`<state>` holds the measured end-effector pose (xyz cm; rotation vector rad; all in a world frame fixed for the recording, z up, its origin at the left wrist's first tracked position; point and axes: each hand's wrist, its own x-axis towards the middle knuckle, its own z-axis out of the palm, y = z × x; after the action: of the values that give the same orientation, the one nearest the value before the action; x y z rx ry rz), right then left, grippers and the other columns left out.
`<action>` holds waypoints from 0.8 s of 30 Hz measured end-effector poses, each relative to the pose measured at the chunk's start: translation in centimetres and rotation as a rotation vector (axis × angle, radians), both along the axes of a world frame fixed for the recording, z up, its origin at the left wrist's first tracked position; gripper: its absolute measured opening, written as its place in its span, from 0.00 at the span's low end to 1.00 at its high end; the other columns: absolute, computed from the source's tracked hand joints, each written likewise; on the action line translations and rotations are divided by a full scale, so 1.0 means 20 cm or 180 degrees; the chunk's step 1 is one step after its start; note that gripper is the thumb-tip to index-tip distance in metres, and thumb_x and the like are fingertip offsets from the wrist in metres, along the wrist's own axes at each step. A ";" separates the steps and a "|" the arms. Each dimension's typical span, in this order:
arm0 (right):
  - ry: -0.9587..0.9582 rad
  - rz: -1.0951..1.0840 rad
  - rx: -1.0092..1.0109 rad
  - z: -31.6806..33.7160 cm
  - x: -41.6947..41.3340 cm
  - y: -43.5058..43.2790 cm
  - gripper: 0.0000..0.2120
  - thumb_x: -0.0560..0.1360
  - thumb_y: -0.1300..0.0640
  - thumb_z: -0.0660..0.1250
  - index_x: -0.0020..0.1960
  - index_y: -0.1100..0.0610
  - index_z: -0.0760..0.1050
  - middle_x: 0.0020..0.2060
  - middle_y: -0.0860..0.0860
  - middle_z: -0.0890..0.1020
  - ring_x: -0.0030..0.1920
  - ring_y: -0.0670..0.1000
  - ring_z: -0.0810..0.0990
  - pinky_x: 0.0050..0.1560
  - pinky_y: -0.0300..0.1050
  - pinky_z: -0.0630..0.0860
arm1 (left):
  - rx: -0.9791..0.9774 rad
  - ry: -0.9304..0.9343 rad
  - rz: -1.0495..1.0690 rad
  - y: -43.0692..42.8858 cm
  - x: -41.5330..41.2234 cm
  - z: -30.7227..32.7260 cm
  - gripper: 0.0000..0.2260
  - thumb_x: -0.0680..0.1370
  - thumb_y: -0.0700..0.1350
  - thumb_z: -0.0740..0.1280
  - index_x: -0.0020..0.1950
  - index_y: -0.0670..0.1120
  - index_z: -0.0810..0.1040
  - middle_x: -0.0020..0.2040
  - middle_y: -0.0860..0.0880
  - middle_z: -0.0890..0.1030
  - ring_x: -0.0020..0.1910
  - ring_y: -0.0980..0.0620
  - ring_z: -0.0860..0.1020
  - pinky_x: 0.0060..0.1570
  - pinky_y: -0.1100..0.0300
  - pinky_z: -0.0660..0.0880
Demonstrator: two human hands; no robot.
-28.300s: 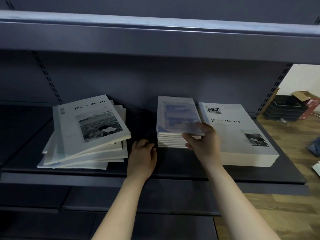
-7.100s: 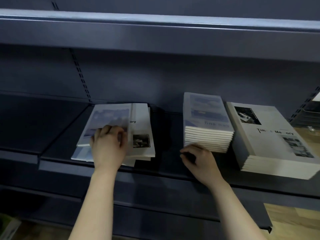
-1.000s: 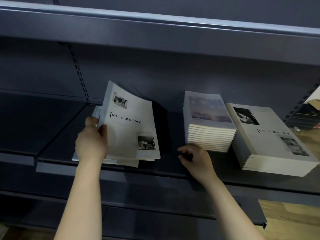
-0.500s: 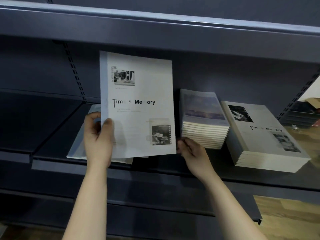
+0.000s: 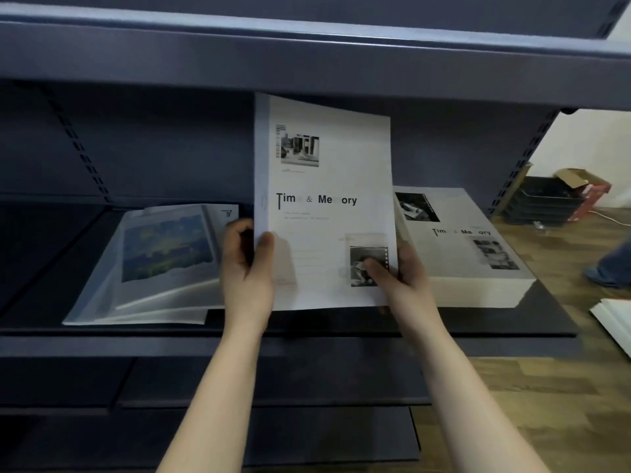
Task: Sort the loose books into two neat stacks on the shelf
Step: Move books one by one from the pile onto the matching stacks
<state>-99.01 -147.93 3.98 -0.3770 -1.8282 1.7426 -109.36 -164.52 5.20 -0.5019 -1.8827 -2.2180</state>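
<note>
Tucked out of sight behind the held book (image 5: 324,206): most fingers of the left hand (image 5: 246,268) and the right hand (image 5: 406,285), plus the left edge of the stack (image 5: 467,261) to its right. Small print under its title too fine to read. Left of it, loose books (image 5: 160,257) blurred. Far right, a leg (image 5: 611,264) cut by the frame edge.

The right hand (image 5: 406,285) has come off the shelf (image 5: 307,327) and grips the lower corner of the raised book (image 5: 327,206).

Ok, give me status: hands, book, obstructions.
Left hand and right hand both grip the Time & Memory book, held upright. Matching stack to its right, top bare. Loose pile at left.
</note>
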 end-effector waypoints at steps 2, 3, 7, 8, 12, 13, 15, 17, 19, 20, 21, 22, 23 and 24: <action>0.0088 -0.0130 -0.0075 -0.01 0.05 0.07 0.13 0.74 0.64 0.68 0.58 0.56 0.74 0.44 0.47 0.83 0.45 0.46 0.82 0.41 0.39 0.77 | -0.0162 0.0038 -0.0151 0.08 0.04 -0.02 0.07 0.79 0.45 0.61 0.53 0.58 0.71 0.48 0.56 0.78 0.47 0.58 0.77 0.46 0.65 0.72; 0.0142 -0.0204 -0.0108 -0.02 0.08 0.11 0.14 0.73 0.62 0.68 0.58 0.57 0.74 0.45 0.49 0.84 0.47 0.48 0.82 0.44 0.41 0.78 | -0.0262 0.0024 -0.0204 0.12 0.05 -0.03 0.07 0.80 0.46 0.61 0.55 0.56 0.71 0.49 0.58 0.78 0.48 0.59 0.77 0.47 0.64 0.72; 0.0325 -0.0542 -0.0142 -0.02 0.18 0.27 0.10 0.75 0.68 0.66 0.55 0.60 0.75 0.43 0.50 0.83 0.46 0.49 0.82 0.46 0.42 0.77 | -0.0872 -0.0027 -0.0307 0.23 0.11 -0.05 0.07 0.81 0.47 0.60 0.57 0.55 0.72 0.48 0.60 0.78 0.45 0.67 0.76 0.42 0.70 0.70; 0.0335 -0.0624 -0.0147 -0.02 0.20 0.31 0.10 0.75 0.69 0.65 0.54 0.60 0.76 0.43 0.50 0.84 0.46 0.49 0.82 0.47 0.42 0.76 | -0.1052 0.0003 -0.0378 0.25 0.11 -0.06 0.07 0.81 0.48 0.60 0.56 0.56 0.73 0.48 0.60 0.78 0.45 0.68 0.76 0.41 0.72 0.70; 0.0354 -0.0875 -0.0163 -0.01 0.29 0.47 0.11 0.75 0.69 0.66 0.53 0.58 0.79 0.46 0.53 0.84 0.50 0.55 0.82 0.52 0.50 0.77 | -0.1569 0.0063 -0.0691 0.33 0.14 -0.15 0.08 0.81 0.50 0.58 0.48 0.56 0.76 0.42 0.56 0.80 0.40 0.59 0.79 0.41 0.62 0.75; 0.0376 -0.0923 -0.0164 -0.01 0.31 0.50 0.11 0.75 0.69 0.66 0.53 0.58 0.79 0.47 0.55 0.84 0.50 0.56 0.82 0.53 0.52 0.77 | -0.1706 0.0105 -0.0734 0.35 0.15 -0.19 0.08 0.81 0.50 0.58 0.47 0.55 0.77 0.41 0.55 0.80 0.39 0.58 0.79 0.41 0.59 0.76; 0.0402 -0.1032 -0.0168 -0.01 0.35 0.58 0.11 0.74 0.69 0.66 0.52 0.57 0.80 0.47 0.56 0.84 0.50 0.58 0.82 0.54 0.56 0.76 | -0.2032 0.0229 -0.0791 0.38 0.17 -0.24 0.10 0.81 0.51 0.57 0.49 0.53 0.77 0.42 0.55 0.81 0.40 0.57 0.79 0.43 0.56 0.78; 0.0342 -0.1151 -0.0189 -0.01 0.39 0.65 0.10 0.74 0.68 0.67 0.50 0.56 0.81 0.47 0.58 0.84 0.49 0.60 0.82 0.54 0.58 0.76 | -0.2438 0.0421 -0.0761 0.41 0.18 -0.28 0.11 0.82 0.52 0.56 0.52 0.52 0.77 0.45 0.55 0.80 0.42 0.59 0.77 0.44 0.57 0.76; 0.0246 -0.1281 -0.0200 -0.01 0.42 0.71 0.10 0.74 0.68 0.67 0.49 0.56 0.81 0.47 0.58 0.84 0.49 0.60 0.82 0.54 0.57 0.76 | -0.2712 0.0598 -0.0703 0.44 0.19 -0.30 0.11 0.82 0.52 0.56 0.54 0.52 0.77 0.47 0.56 0.79 0.43 0.59 0.76 0.44 0.57 0.76; 0.0202 -0.1329 -0.0189 0.00 0.43 0.73 0.10 0.74 0.68 0.67 0.49 0.55 0.81 0.46 0.58 0.84 0.48 0.59 0.82 0.53 0.57 0.76 | -0.2761 0.0657 -0.0686 0.46 0.19 -0.31 0.11 0.81 0.51 0.56 0.54 0.51 0.77 0.47 0.55 0.79 0.43 0.59 0.76 0.44 0.56 0.76; 0.0140 -0.1369 -0.0157 -0.01 0.44 0.75 0.10 0.73 0.67 0.68 0.48 0.54 0.81 0.46 0.57 0.84 0.47 0.59 0.82 0.52 0.56 0.76 | -0.2772 0.0701 -0.0666 0.47 0.19 -0.32 0.11 0.81 0.50 0.57 0.54 0.51 0.77 0.47 0.55 0.79 0.44 0.58 0.76 0.44 0.56 0.76; 0.0063 -0.1407 -0.0105 -0.01 0.45 0.77 0.10 0.73 0.66 0.68 0.47 0.53 0.81 0.44 0.56 0.85 0.47 0.58 0.82 0.51 0.56 0.76 | -0.2783 0.0743 -0.0633 0.49 0.19 -0.33 0.10 0.81 0.49 0.57 0.53 0.50 0.78 0.47 0.54 0.79 0.44 0.57 0.76 0.44 0.55 0.75; -0.0019 -0.1459 -0.0027 -0.01 0.45 0.78 0.09 0.73 0.65 0.69 0.46 0.52 0.81 0.43 0.54 0.85 0.46 0.58 0.83 0.50 0.55 0.76 | -0.2816 0.0811 -0.0572 0.50 0.19 -0.34 0.10 0.81 0.49 0.58 0.52 0.49 0.78 0.46 0.54 0.79 0.44 0.56 0.76 0.45 0.54 0.75; -0.0093 -0.1524 0.0084 -0.01 0.45 0.79 0.09 0.73 0.64 0.69 0.45 0.50 0.81 0.42 0.52 0.84 0.46 0.58 0.83 0.49 0.53 0.77 | -0.2881 0.0892 -0.0494 0.52 0.19 -0.36 0.09 0.81 0.48 0.58 0.51 0.49 0.78 0.45 0.53 0.80 0.44 0.54 0.76 0.45 0.53 0.74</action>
<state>-90.00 -132.09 3.81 -0.7626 -1.6098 1.3851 -105.66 -154.11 -1.92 -1.0403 -2.6454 -1.1377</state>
